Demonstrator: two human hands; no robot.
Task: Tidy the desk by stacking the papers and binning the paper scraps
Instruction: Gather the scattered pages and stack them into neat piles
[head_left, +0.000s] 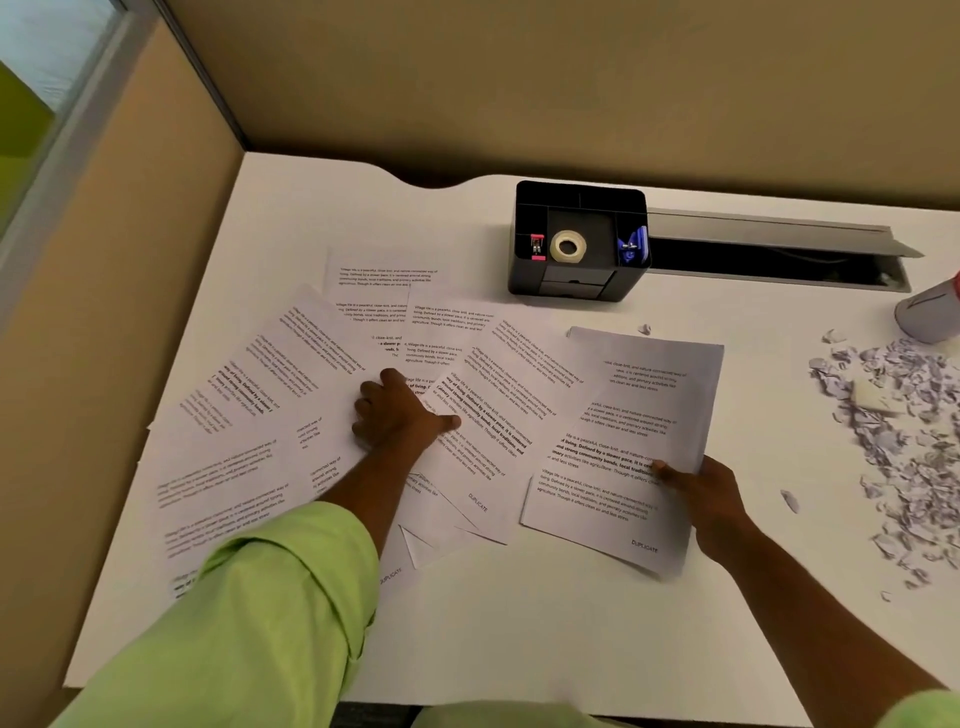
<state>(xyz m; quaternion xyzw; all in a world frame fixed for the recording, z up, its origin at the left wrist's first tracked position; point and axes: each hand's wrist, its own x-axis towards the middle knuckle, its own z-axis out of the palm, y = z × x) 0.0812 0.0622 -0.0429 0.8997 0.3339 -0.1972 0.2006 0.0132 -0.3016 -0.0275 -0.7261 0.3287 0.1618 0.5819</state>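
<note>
Head view: right hand (709, 506) pinches a gathered stack of printed sheets (631, 441) at its right edge; left hand (397, 415) presses, fingers curled, on scattered printed pages (270, 395) at left; paper scraps (904, 436) lie far right.

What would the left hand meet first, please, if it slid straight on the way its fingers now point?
Probably only more loose printed sheets; the left hand points up-left across them, toward the cubicle wall.
</note>
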